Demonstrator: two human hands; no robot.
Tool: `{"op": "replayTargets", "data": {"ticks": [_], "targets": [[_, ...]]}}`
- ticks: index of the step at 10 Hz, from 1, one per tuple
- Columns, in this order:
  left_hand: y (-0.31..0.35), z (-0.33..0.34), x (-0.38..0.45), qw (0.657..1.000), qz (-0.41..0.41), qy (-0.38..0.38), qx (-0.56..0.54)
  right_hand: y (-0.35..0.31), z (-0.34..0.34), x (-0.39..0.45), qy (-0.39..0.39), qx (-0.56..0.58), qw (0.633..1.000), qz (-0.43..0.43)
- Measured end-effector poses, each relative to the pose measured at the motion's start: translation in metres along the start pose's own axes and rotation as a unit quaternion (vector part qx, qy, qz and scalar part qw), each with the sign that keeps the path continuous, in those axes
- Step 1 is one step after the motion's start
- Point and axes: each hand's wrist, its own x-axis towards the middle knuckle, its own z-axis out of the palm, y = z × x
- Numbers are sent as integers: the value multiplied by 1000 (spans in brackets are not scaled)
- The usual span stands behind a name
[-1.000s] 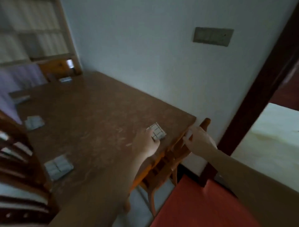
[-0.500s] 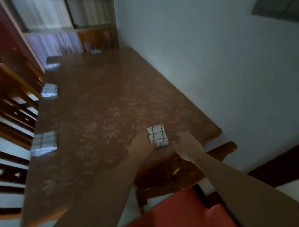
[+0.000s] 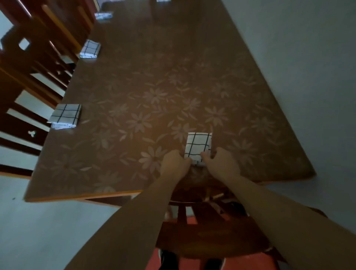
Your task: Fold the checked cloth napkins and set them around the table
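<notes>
A folded white napkin with black checks (image 3: 198, 146) lies near the close end of the brown flower-patterned table (image 3: 158, 81). My left hand (image 3: 174, 163) pinches its near left corner. My right hand (image 3: 221, 164) grips its near right edge, thumb on top. More folded checked napkins lie along the table's left edge: one (image 3: 65, 115) close by, one (image 3: 90, 49) further along, one (image 3: 103, 15) near the far end. Another napkin (image 3: 162, 1) shows at the top edge.
Dark wooden chairs (image 3: 34, 63) line the table's left side. A wooden chair (image 3: 210, 231) stands right below my arms at the near end. A pale wall (image 3: 308, 67) runs along the table's right side. Red floor (image 3: 240, 264) lies beneath.
The camera has swung over the table's near end. My right hand left the chair back and joined the left at the napkin, which now lies squarer to the table edge.
</notes>
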Motion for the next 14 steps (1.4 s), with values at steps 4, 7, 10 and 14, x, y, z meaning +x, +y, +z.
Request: {"op": "replayTargets", "data": {"ticks": [4,7,10,14], "targets": [[2,22,-1,997,1,48,-57,19,-9,40,13,-6,997,-81],[-2,26,8,995,63,54,-48,13,-6,51,15,6,997,-81],[-3,24,9,995,52,52,-64,14,-6,49,4,17,996,-92],[4,-5,-2,996,14,73,-43,12,-29,42,2,25,998,-63]]}}
